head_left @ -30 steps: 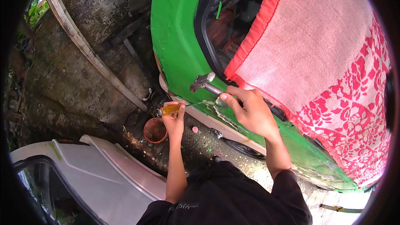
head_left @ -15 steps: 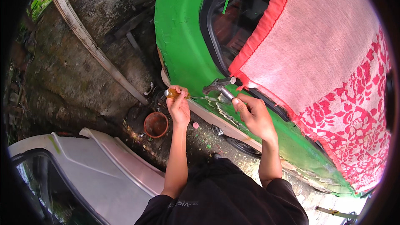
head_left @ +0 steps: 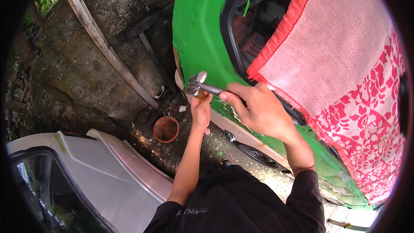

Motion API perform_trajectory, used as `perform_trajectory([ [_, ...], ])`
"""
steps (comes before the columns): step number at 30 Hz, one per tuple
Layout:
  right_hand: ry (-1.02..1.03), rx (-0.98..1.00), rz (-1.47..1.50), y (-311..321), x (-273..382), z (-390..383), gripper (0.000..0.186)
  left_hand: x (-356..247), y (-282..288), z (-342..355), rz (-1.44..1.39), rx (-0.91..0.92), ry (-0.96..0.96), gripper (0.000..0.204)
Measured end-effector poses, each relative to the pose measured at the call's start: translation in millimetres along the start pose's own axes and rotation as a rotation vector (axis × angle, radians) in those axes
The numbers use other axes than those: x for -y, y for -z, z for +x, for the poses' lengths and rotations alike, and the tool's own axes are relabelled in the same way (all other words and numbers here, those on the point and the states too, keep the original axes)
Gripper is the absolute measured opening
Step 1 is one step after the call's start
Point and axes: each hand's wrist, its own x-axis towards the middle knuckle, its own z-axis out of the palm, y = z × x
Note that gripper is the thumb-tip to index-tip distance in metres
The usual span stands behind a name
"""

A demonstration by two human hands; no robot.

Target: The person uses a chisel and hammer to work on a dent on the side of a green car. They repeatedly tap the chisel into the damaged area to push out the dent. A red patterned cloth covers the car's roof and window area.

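My left hand (head_left: 200, 112) grips a yellow-handled screwdriver-like tool (head_left: 202, 98) against the lower part of the green vehicle body (head_left: 200, 39); its blade is hidden. The hammer (head_left: 211, 88) in my right hand (head_left: 261, 110) has its head over the butt of that handle, touching or very close. Cracked, flaking paint runs along the green panel just below my hands, above a pale strip (head_left: 233, 133). A pink-and-red patterned towel (head_left: 336, 51) drapes the vehicle beside a dark side window (head_left: 263, 21).
A pale vehicle (head_left: 108, 172) stands at lower left. A terracotta pot (head_left: 166, 129) sits on the dirty ground amid paint flakes. A long curved metal rail (head_left: 99, 39) lies over mossy concrete at left, with foliage (head_left: 41, 4) beyond. A wheel (head_left: 258, 155) shows below the pale strip.
The hammer has shifted left from above the panel onto the tool's butt end. Both hands have moved, the left one rightward, and the whole view has shifted slightly.
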Motion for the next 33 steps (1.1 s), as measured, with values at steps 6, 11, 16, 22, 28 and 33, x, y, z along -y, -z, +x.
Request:
perform_trajectory([
  [6,0.026,0.035,-0.128,-10.0,3.5,10.0,0.027,1.1,0.0,4.3,-0.024,0.083,-0.002,0.02],
  [11,-0.001,0.115,-0.214,-10.6,-9.5,20.4,0.03,-1.0,-11.8,4.2,0.011,0.039,0.024,0.02],
  [16,-0.012,0.14,-0.174,-6.3,0.6,24.9,0.032,5.9,8.7,5.8,-0.006,0.082,0.056,0.018],
  [22,-0.021,0.106,-0.165,-6.5,5.5,27.1,0.034,3.0,2.8,7.7,0.021,0.065,0.077,0.016],
  [28,-0.027,0.094,-0.141,-5.9,5.6,27.9,0.034,-1.9,-5.2,10.3,0.01,0.049,0.075,0.014],
  [33,0.001,0.124,-0.205,-4.9,-9.1,37.9,0.034,7.0,4.9,17.9,0.011,0.054,0.047,0.014],
])
